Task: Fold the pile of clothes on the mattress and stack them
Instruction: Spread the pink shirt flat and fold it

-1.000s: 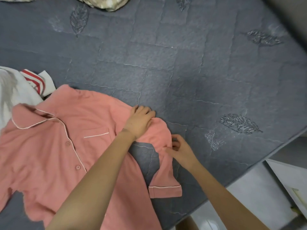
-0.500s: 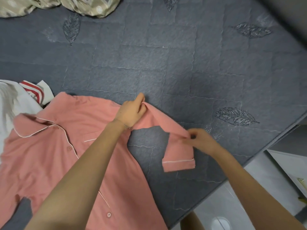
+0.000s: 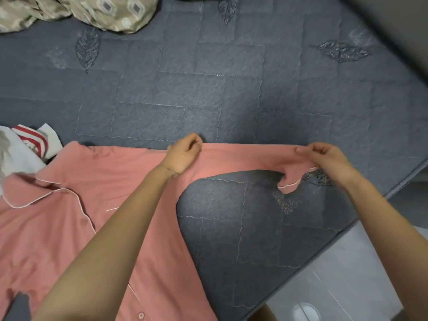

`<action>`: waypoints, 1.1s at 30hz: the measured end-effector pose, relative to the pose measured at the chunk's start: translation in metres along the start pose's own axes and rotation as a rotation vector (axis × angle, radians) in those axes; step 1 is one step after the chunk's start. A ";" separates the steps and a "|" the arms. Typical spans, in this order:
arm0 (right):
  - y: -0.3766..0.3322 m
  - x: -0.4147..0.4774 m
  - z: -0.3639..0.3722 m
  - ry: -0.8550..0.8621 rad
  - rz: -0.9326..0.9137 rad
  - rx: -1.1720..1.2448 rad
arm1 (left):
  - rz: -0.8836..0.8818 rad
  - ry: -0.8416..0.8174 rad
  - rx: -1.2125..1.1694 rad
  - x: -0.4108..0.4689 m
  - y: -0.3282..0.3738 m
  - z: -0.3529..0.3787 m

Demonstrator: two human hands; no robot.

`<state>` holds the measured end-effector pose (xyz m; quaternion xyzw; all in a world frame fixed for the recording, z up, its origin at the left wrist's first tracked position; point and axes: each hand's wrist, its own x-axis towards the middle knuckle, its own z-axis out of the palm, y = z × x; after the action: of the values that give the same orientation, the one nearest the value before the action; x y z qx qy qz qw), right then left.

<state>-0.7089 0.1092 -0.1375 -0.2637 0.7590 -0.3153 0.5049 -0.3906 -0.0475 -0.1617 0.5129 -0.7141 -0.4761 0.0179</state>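
Left hand (image 3: 184, 152) pinches the pink shirt (image 3: 69, 228) at its shoulder, right hand (image 3: 324, 158) pinches the sleeve cuff (image 3: 289, 181) (stretched taut).

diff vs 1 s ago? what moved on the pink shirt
The right hand pinched the sleeve near its cuff and pulled it out to the right, from bent and hanging down to stretched straight. The left hand went from lying flat at the shoulder to gripping there. The pink shirt body, buttoned, and the striped garment stayed put on the mattress.
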 end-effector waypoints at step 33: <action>-0.083 -0.020 0.167 0.354 -0.299 -0.045 | -0.082 0.025 -0.810 -0.066 0.050 0.022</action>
<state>-0.5398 0.0334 -0.1126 -0.3253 0.7950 -0.4109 0.3055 -0.4063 0.0177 -0.1076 0.4982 -0.4477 -0.7128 0.2081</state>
